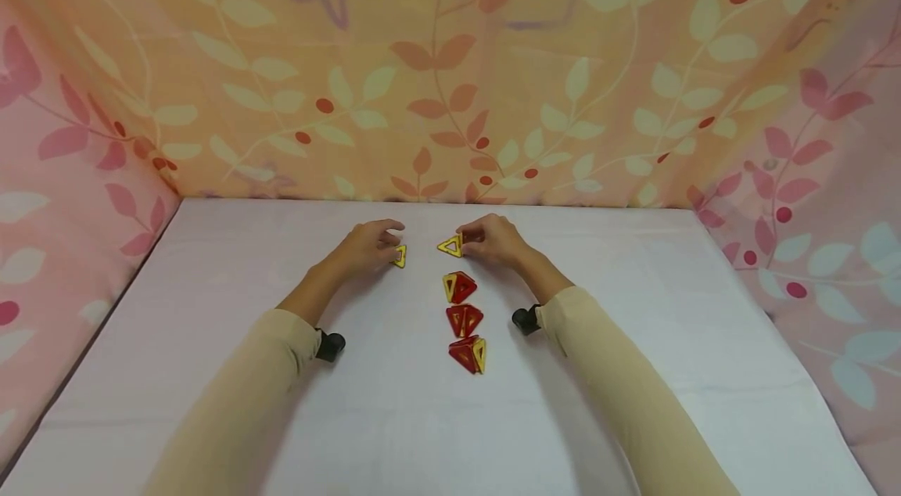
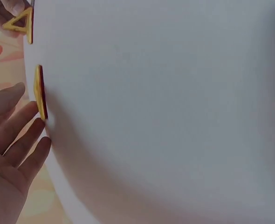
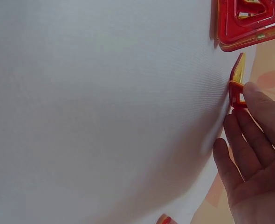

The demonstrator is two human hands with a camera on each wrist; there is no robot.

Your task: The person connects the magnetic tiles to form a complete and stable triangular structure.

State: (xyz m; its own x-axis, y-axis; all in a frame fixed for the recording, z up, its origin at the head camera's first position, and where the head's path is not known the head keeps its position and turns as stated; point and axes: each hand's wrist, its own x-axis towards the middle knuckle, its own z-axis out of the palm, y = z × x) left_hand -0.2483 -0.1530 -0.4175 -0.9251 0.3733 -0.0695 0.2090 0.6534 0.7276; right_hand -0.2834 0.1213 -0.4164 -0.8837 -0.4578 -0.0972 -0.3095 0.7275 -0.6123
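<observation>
My left hand (image 1: 371, 245) is at the far middle of the table. Its fingertips (image 2: 40, 123) touch the end of a yellow triangular magnetic tile (image 2: 38, 91) with a red underside, lying flat. The left thumb is raised, apart from this tile. To the right, my right hand (image 1: 496, 239) pinches a red triangular magnetic tile (image 3: 234, 87) standing on edge, its thumb against one side. Beside the standing tile, a second yellow triangular tile (image 1: 450, 246) lies close against its base. Part of the red tile is hidden by fingers.
Three small pyramids of red and yellow tiles stand in a column toward me: the far one (image 1: 461, 287), the middle one (image 1: 464, 319) and the near one (image 1: 466, 354). Patterned cloth (image 1: 436, 89) hangs behind the white table (image 1: 394, 418) and along both sides.
</observation>
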